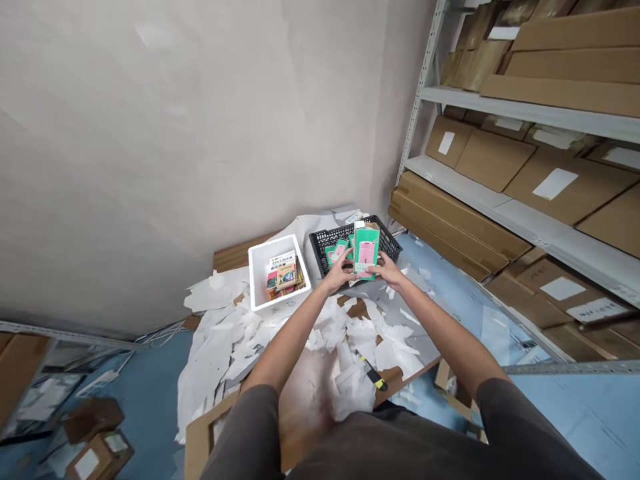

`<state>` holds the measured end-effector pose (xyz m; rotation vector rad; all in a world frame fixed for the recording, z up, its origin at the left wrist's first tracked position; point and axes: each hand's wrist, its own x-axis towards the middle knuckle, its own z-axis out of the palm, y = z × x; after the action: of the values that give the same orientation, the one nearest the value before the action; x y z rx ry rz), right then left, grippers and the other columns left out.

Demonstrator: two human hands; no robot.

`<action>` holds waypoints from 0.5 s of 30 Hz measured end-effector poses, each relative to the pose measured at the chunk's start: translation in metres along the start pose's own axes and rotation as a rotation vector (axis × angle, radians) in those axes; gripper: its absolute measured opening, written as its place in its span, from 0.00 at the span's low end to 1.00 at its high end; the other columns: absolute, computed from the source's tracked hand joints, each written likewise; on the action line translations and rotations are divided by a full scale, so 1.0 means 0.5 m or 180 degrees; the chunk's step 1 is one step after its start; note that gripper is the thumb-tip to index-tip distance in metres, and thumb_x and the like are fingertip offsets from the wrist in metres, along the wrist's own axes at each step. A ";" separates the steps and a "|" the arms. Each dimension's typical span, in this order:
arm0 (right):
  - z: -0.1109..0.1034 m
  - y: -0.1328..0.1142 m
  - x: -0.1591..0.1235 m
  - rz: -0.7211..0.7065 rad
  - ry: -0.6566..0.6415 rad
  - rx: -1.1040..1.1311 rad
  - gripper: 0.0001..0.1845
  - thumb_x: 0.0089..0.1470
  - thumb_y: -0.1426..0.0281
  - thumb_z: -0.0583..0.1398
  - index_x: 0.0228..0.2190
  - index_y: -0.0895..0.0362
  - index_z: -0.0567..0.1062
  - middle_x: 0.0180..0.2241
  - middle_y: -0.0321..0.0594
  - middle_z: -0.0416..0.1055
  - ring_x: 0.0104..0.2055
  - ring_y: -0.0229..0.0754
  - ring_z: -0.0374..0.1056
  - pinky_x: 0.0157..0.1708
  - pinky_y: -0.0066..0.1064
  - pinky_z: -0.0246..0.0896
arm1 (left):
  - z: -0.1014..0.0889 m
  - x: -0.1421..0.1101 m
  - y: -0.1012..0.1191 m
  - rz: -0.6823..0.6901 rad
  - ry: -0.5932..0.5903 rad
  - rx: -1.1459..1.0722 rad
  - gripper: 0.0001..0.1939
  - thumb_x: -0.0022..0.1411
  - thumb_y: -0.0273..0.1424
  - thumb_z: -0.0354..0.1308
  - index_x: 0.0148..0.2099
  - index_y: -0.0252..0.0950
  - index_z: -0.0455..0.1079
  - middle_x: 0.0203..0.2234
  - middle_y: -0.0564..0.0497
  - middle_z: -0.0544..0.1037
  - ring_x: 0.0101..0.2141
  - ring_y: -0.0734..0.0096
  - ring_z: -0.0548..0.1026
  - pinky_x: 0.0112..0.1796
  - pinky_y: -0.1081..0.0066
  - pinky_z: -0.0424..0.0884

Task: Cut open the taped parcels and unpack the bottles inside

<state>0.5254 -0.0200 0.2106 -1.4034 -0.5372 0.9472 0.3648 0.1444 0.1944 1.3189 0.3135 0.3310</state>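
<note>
Both my hands hold a small green box (367,252) with a pink picture on its front, upright, just in front of a black plastic crate (385,237). My left hand (340,271) grips its left edge and my right hand (384,269) grips its right edge, fingers closed on it. More green and pink boxes (336,253) lie inside the crate. Left of it stands a white bin (260,267) holding colourful booklets or packs (286,272).
Torn white paper scraps (235,340) cover a low wooden board (300,400) on the blue floor. A black and yellow utility knife (373,373) lies among them. Metal shelving (525,220) with flat cardboard cartons fills the right side. Small cartons (95,440) sit bottom left.
</note>
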 end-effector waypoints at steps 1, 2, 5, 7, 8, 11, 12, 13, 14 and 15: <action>-0.023 -0.009 0.032 0.0026 -0.0029 0.0021 0.44 0.34 0.65 0.79 0.53 0.47 0.70 0.45 0.37 0.80 0.40 0.47 0.80 0.33 0.37 0.80 | 0.004 0.038 0.003 -0.0012 0.0013 0.0032 0.67 0.42 0.23 0.80 0.79 0.56 0.55 0.56 0.46 0.69 0.41 0.69 0.80 0.44 0.65 0.80; -0.045 -0.018 0.063 0.0047 -0.0060 0.0053 0.44 0.34 0.65 0.79 0.53 0.47 0.70 0.45 0.37 0.80 0.39 0.47 0.80 0.33 0.37 0.80 | 0.008 0.075 0.005 -0.0027 0.0030 0.0065 0.67 0.42 0.23 0.80 0.79 0.56 0.54 0.56 0.46 0.70 0.40 0.71 0.79 0.44 0.64 0.80; -0.103 -0.039 0.153 0.0082 -0.0117 0.0188 0.42 0.38 0.65 0.79 0.54 0.47 0.70 0.46 0.38 0.82 0.39 0.47 0.81 0.35 0.37 0.81 | 0.018 0.180 0.009 -0.0086 0.0104 0.0154 0.66 0.43 0.23 0.79 0.79 0.55 0.54 0.55 0.47 0.71 0.38 0.74 0.78 0.44 0.64 0.80; -0.134 -0.049 0.208 0.0138 -0.0096 0.0256 0.42 0.40 0.65 0.79 0.55 0.48 0.71 0.47 0.40 0.82 0.40 0.47 0.82 0.35 0.38 0.81 | 0.021 0.241 0.008 -0.0131 0.0153 0.0193 0.65 0.44 0.23 0.79 0.79 0.54 0.54 0.54 0.47 0.72 0.38 0.73 0.78 0.44 0.63 0.80; -0.148 -0.052 0.234 0.0175 -0.0078 0.0267 0.42 0.41 0.66 0.79 0.56 0.48 0.71 0.47 0.40 0.82 0.40 0.48 0.82 0.35 0.37 0.81 | 0.021 0.269 0.006 -0.0149 0.0165 0.0192 0.65 0.45 0.23 0.79 0.79 0.53 0.54 0.55 0.46 0.72 0.38 0.73 0.78 0.45 0.63 0.80; -0.184 -0.055 0.301 0.0277 -0.0063 0.0240 0.41 0.42 0.66 0.79 0.56 0.49 0.72 0.48 0.41 0.83 0.41 0.47 0.82 0.35 0.36 0.81 | 0.018 0.339 -0.006 -0.0240 0.0174 0.0106 0.63 0.46 0.25 0.78 0.80 0.53 0.53 0.55 0.46 0.73 0.39 0.72 0.79 0.45 0.63 0.79; -0.195 -0.054 0.318 0.0301 -0.0069 0.0237 0.41 0.42 0.66 0.79 0.56 0.49 0.72 0.48 0.41 0.83 0.41 0.47 0.82 0.36 0.36 0.81 | 0.017 0.359 -0.012 -0.0283 0.0179 0.0075 0.63 0.47 0.25 0.78 0.80 0.53 0.53 0.55 0.46 0.74 0.39 0.72 0.79 0.45 0.64 0.79; -0.205 -0.053 0.334 0.0325 -0.0070 0.0245 0.40 0.43 0.66 0.79 0.56 0.49 0.73 0.48 0.41 0.83 0.41 0.46 0.82 0.37 0.36 0.82 | 0.015 0.377 -0.019 -0.0326 0.0188 0.0055 0.64 0.47 0.25 0.78 0.80 0.53 0.53 0.54 0.46 0.74 0.39 0.72 0.79 0.44 0.64 0.78; -0.214 -0.050 0.348 0.0354 -0.0060 0.0256 0.40 0.43 0.66 0.79 0.56 0.49 0.73 0.48 0.41 0.83 0.42 0.46 0.82 0.38 0.37 0.82 | 0.014 0.394 -0.027 -0.0366 0.0200 0.0046 0.64 0.46 0.25 0.78 0.80 0.52 0.53 0.54 0.46 0.74 0.38 0.72 0.79 0.44 0.64 0.78; -0.223 -0.047 0.360 0.0386 -0.0044 0.0269 0.40 0.43 0.66 0.79 0.56 0.49 0.73 0.48 0.41 0.83 0.42 0.47 0.82 0.39 0.38 0.82 | 0.014 0.409 -0.036 -0.0401 0.0208 0.0047 0.64 0.46 0.25 0.78 0.80 0.52 0.53 0.54 0.46 0.75 0.37 0.73 0.79 0.44 0.65 0.78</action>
<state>0.7189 0.0632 0.1799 -1.3661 -0.4210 1.0656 0.5550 0.2181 0.1712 1.2980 0.4527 0.2662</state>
